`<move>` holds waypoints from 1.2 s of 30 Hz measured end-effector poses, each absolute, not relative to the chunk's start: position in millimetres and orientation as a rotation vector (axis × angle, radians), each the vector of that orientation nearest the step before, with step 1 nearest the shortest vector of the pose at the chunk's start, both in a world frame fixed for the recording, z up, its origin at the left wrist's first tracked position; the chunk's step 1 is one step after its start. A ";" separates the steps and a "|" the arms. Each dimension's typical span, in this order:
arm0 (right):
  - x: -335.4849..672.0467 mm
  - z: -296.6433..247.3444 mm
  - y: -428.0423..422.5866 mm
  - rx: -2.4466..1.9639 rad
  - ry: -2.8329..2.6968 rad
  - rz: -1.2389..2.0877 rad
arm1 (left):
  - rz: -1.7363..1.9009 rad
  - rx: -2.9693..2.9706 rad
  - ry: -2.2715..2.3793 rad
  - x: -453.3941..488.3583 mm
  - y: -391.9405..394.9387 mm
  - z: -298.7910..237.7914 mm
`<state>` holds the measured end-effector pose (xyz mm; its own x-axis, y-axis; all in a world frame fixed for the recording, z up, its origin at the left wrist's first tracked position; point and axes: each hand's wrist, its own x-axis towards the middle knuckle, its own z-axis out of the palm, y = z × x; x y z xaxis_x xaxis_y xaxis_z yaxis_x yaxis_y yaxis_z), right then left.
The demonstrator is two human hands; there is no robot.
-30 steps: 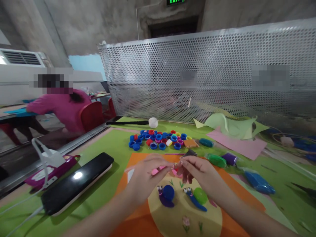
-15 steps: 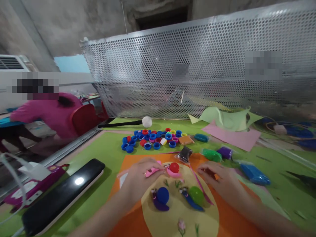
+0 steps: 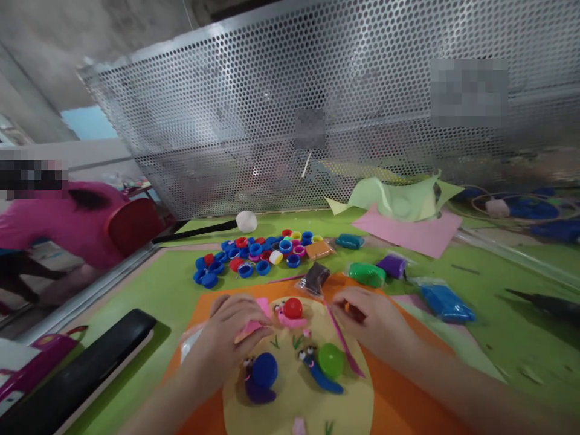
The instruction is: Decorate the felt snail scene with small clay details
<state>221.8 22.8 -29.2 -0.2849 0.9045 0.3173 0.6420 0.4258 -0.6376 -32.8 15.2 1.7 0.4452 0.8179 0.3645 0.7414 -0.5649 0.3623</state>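
Note:
My left hand (image 3: pixel 231 326) curls over a piece of pink modelling clay (image 3: pixel 261 307), partly hidden under the fingers and apparently in a wrapper. Close to its fingertips lies a pink clay snail with a red cap shell (image 3: pixel 293 309). My right hand (image 3: pixel 369 317) has thumb and fingers bent together beside a thin magenta strip (image 3: pixel 343 339); what they hold, if anything, is hidden. Between the hands is a round yellow card (image 3: pixel 290 408) on orange paper (image 3: pixel 399 393). It bears a snail with a blue shell (image 3: pixel 264 370) and another with a green shell (image 3: pixel 331 360).
Many bottle caps (image 3: pixel 263 267) lie behind the card. Clay packets in black (image 3: pixel 315 278), green (image 3: pixel 367 274) and blue (image 3: pixel 446 302) lie near my right hand. A black case (image 3: pixel 81 368) is at left. A perforated metal screen (image 3: pixel 254 121) borders the table; a person in pink (image 3: pixel 67 217) sits beyond.
The view has turned right, so the table things sit further left. My left fingers now spread further over the pink clay. My right hand stays bent beside the magenta strip.

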 end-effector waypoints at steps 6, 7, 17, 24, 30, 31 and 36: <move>222.9 -24.6 24.5 -1.309 -2.057 0.576 | 0.652 2.627 1.345 -31.1 18.5 -0.1; 223.3 -24.2 24.1 -1.309 -2.067 0.574 | 0.640 2.631 1.344 -31.0 19.6 0.1; 222.4 -27.5 21.0 -1.299 -2.147 0.498 | 0.644 2.641 1.465 -30.8 19.5 17.9; 223.8 -32.5 23.9 -1.294 -2.130 0.520 | 0.522 2.722 1.247 -12.3 33.9 20.2; 223.7 -34.4 27.7 -1.334 -2.081 0.598 | 0.418 2.757 1.089 1.1 37.3 10.4; 223.9 -34.6 28.1 -1.343 -2.075 0.615 | 0.407 2.749 1.069 2.3 36.9 8.6; 226.0 -38.0 29.8 -1.367 -2.057 0.702 | 0.368 2.600 1.180 4.7 34.2 2.6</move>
<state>226.0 29.8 -38.0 -0.3180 0.9333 0.1668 0.6363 0.3405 -0.6922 4.7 34.2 2.6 0.6378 0.7607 0.1206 0.6944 -0.6357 0.3373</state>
